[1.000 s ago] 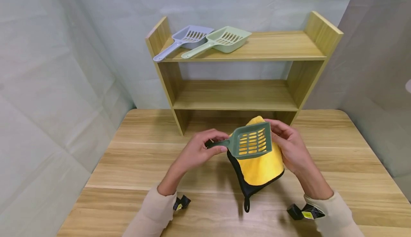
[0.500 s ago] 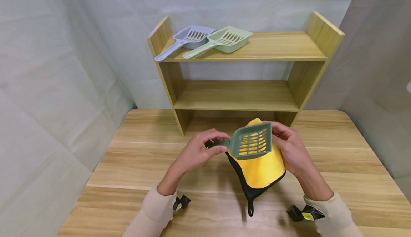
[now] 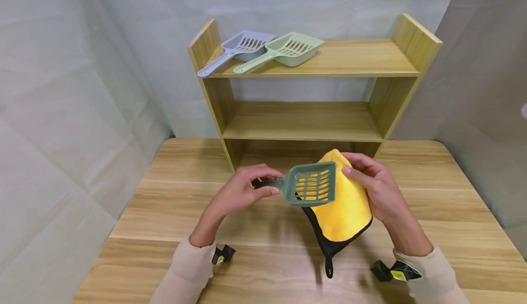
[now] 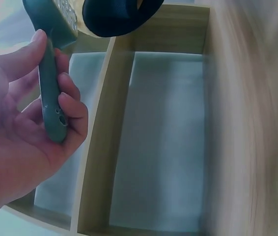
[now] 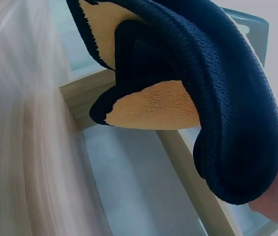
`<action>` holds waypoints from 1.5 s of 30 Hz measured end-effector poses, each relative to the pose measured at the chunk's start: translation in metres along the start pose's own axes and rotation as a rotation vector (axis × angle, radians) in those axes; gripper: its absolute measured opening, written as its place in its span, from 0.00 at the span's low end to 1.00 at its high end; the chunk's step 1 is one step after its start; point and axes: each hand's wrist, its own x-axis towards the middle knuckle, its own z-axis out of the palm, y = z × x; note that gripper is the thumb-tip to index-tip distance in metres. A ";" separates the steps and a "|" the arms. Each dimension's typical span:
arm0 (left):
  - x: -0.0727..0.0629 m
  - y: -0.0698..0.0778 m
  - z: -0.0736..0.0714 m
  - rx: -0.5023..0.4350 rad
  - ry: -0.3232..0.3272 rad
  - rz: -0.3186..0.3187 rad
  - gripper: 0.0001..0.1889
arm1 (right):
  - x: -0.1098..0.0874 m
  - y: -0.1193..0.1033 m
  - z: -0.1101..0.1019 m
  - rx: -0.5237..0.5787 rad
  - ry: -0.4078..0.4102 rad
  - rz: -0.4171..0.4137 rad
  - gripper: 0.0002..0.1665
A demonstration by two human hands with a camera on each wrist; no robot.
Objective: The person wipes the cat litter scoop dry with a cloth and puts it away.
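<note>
My left hand [image 3: 247, 188] grips the handle of a dark green slotted litter scoop [image 3: 290, 186]. In the left wrist view its fingers curl round the handle [image 4: 50, 93], thumb along the top. Yellow shows through the scoop's slots, from the cloth behind. My right hand [image 3: 376, 182] pinches a yellow cloth [image 3: 343, 208] with a black back and edging, thumb on the yellow side. A black loop hangs from the cloth's lower corner. The right wrist view shows the cloth's dark side [image 5: 232, 118] folded over, with most of the hand hidden.
A wooden shelf unit [image 3: 302, 132] stands at the back of the wooden table [image 3: 164, 217]. On its top board lie a lavender scoop [image 3: 243, 47] and a pale green scoop [image 3: 292, 50], side by side, handles toward the front left.
The left hand has drawn the scoop a little to the left, away from the right hand. The right hand with the cloth has shifted slightly right, and its thumb now shows on the yellow side.
</note>
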 end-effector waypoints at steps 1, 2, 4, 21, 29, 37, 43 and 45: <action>0.000 0.000 0.000 0.000 -0.002 0.006 0.16 | 0.000 0.000 0.000 0.001 -0.004 -0.001 0.20; 0.000 -0.001 0.001 0.003 -0.002 0.012 0.16 | 0.000 0.001 0.000 0.003 -0.009 -0.002 0.20; 0.001 -0.001 0.003 0.002 0.000 0.025 0.16 | 0.000 0.001 0.001 0.006 -0.016 -0.006 0.19; 0.010 0.007 0.027 -0.098 0.058 0.069 0.15 | 0.001 0.008 0.003 0.015 -0.054 -0.041 0.21; 0.010 0.008 0.027 -0.108 0.037 0.035 0.16 | 0.001 0.010 0.004 0.019 -0.084 -0.037 0.22; 0.004 0.004 0.012 -0.063 0.008 0.037 0.17 | -0.002 0.006 0.002 -0.002 -0.058 -0.023 0.21; 0.001 -0.002 0.002 -0.042 0.000 0.053 0.16 | -0.001 0.001 0.000 0.018 -0.051 -0.007 0.20; 0.001 -0.002 0.001 -0.039 -0.001 0.059 0.16 | -0.001 0.001 0.000 0.020 -0.053 -0.007 0.20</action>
